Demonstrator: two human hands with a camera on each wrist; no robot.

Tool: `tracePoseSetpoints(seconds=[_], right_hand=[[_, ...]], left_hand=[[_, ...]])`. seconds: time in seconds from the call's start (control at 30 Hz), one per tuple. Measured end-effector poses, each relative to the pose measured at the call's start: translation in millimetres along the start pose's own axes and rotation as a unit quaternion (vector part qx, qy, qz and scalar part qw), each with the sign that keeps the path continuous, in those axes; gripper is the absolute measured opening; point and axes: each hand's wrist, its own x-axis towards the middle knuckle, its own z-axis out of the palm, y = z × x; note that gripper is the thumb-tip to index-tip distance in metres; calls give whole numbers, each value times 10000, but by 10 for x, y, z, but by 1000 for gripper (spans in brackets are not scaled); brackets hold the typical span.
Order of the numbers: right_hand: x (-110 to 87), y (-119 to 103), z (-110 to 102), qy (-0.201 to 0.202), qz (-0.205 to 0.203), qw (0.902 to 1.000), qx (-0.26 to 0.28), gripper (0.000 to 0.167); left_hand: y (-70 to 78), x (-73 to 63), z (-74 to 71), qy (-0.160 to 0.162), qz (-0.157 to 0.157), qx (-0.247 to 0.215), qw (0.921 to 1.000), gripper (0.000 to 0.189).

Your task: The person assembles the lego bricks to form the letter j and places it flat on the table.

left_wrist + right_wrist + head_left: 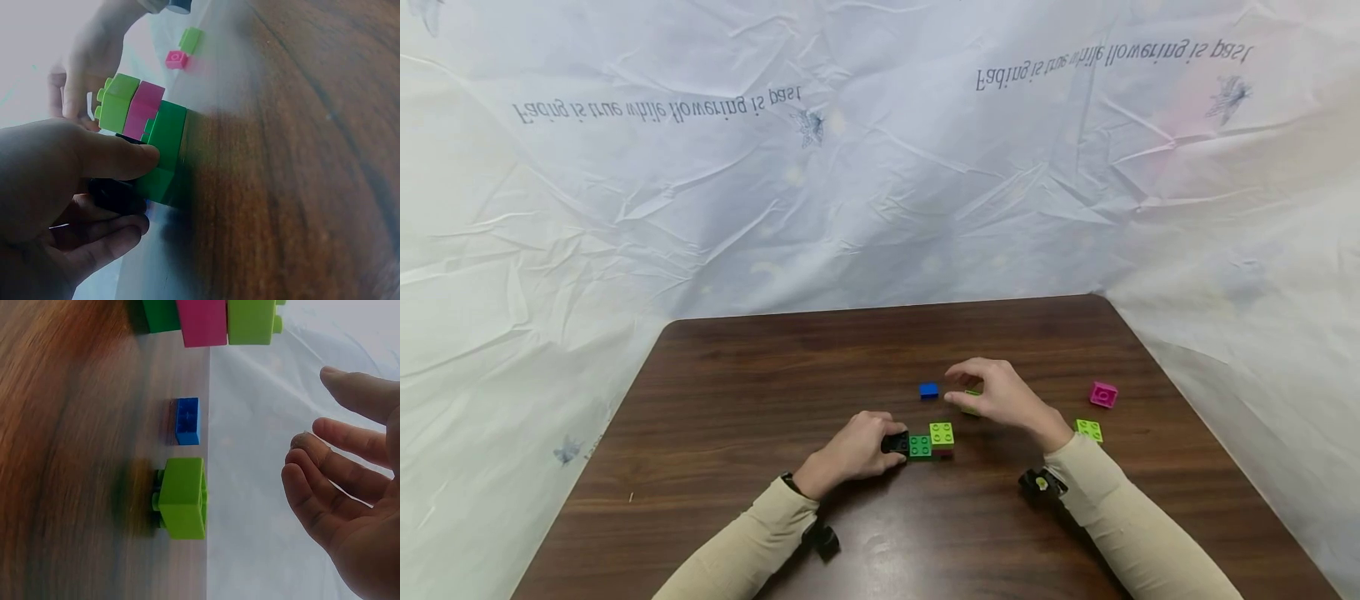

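Observation:
My left hand (859,446) pinches a black brick (896,443) at the left end of a joined stack. Green brick (920,446) forms the stack's lower middle. At its right end a lime brick (942,432) sits on a pink brick (145,106). In the left wrist view the thumb lies over the green brick's side. My right hand (996,392) hovers, holding nothing, its fingers loosely bent and apart. Below it a loose lime brick (182,499) lies upside down on the table, studs downward. A small blue brick (187,420) lies left of that hand.
On the right of the brown table (760,367) lie a pink brick (1103,394), hollow side up, and another lime brick (1088,430), studs up, near the right sleeve. A pale printed sheet (880,167) hangs behind and beside the table.

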Motion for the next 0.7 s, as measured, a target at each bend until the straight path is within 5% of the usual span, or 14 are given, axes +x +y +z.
tracePoseSetpoints(seconds=[0.7], right_hand=[[22,226,77,-167,530,9977,-380,36]], left_hand=[[-56,-18,-16,-30,58,-68,10000,42]])
